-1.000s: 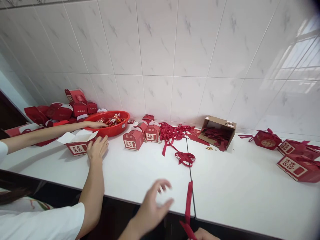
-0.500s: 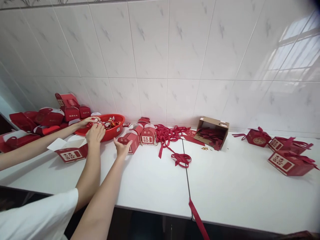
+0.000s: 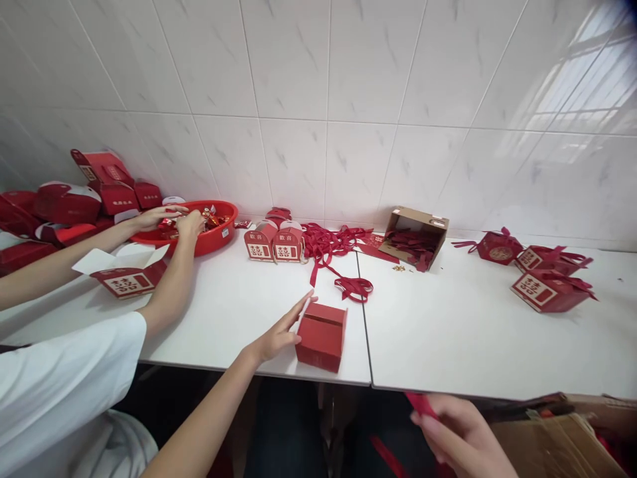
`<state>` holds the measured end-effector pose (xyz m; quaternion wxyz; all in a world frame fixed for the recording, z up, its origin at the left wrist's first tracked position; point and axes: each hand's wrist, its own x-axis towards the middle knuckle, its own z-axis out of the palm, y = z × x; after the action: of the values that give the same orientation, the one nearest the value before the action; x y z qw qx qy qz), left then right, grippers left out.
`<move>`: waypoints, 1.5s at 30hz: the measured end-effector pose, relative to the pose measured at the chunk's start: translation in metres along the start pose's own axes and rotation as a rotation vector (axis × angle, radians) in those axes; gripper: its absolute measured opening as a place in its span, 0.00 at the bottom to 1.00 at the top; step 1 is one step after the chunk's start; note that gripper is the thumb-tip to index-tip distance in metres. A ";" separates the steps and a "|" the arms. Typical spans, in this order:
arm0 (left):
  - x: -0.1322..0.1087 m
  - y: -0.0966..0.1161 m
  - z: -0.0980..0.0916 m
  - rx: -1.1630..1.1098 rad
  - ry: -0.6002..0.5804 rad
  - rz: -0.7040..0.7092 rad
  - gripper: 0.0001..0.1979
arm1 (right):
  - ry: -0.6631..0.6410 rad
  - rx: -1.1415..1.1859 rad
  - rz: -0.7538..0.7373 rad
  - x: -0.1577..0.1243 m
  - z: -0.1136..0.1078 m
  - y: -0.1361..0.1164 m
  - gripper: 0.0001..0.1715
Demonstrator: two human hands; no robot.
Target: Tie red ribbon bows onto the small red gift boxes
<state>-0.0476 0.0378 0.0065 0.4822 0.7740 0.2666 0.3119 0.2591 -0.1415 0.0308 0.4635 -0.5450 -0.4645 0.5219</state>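
Observation:
My left hand (image 3: 276, 338) is at the left end of a closed red gift box (image 3: 321, 338) near the table's front edge. Its fingers lie along that end and the thumb presses near the front corner. Below the table edge, my right hand (image 3: 455, 431) pinches a red ribbon (image 3: 422, 403), whose loose tail hangs down. Farther back, two red gift boxes (image 3: 259, 245) with pale labels stand side by side, another behind them. A heap of red ribbons (image 3: 333, 240) lies beside them, with a looped ribbon (image 3: 354, 287) in front.
On the left a co-worker's hands (image 3: 189, 226) reach into a red basin (image 3: 213, 240) of wrapped sweets, an open box (image 3: 127, 282) below. Several red boxes pile up behind. An open carton (image 3: 418, 232) holds dark red pieces. Ribbon-tied boxes (image 3: 552, 292) stand right; a cardboard box (image 3: 552, 445) sits below.
My left hand has brought a gift box from the group at the back to the front edge and turned it. My right hand has come into view with the ribbon.

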 end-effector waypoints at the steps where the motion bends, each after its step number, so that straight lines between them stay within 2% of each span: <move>1: 0.000 0.003 0.009 -0.008 -0.012 0.018 0.35 | -0.006 0.018 0.024 0.004 0.008 -0.002 0.20; 3: 0.002 0.009 0.027 0.065 0.036 0.032 0.32 | -0.078 0.045 0.045 0.016 0.024 -0.004 0.20; 4: 0.003 0.012 0.036 0.138 0.102 0.043 0.32 | -0.109 0.062 0.052 0.022 0.031 -0.004 0.20; 7: 0.001 0.027 0.062 0.393 0.430 0.166 0.31 | -0.118 0.168 0.074 0.034 0.045 0.000 0.20; 8: -0.001 0.032 0.070 0.452 0.516 0.232 0.31 | -0.106 0.215 0.069 0.036 0.047 0.003 0.19; 9: -0.004 0.038 0.077 0.484 0.554 0.298 0.30 | -0.094 0.260 0.058 0.038 0.048 0.005 0.19; 10: -0.006 0.043 0.083 0.496 0.546 0.350 0.29 | -0.084 0.300 0.043 0.039 0.050 0.008 0.18; 12: -0.009 0.051 0.094 0.498 0.433 0.383 0.28 | -0.075 0.357 0.027 0.042 0.052 0.012 0.15; 14: -0.009 0.054 0.101 0.520 0.334 0.322 0.29 | -0.080 0.389 0.028 0.044 0.054 0.014 0.14; 16: -0.007 0.054 0.107 0.570 0.303 0.238 0.29 | -0.087 0.410 0.026 0.046 0.056 0.014 0.13; 24: -0.005 0.048 0.116 0.684 0.324 0.127 0.21 | -0.071 0.448 0.049 0.046 0.065 0.015 0.14; 30: -0.004 0.049 0.116 0.636 0.369 0.113 0.24 | -0.057 0.468 0.061 0.047 0.067 0.017 0.14; 45: -0.004 0.049 0.118 0.645 0.348 0.161 0.28 | -0.040 0.436 0.065 0.052 0.067 0.013 0.16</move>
<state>0.0427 -0.0527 0.0106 0.1352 0.8401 0.3671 0.3757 0.1935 -0.0908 0.0092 0.5439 -0.4363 -0.3319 0.6353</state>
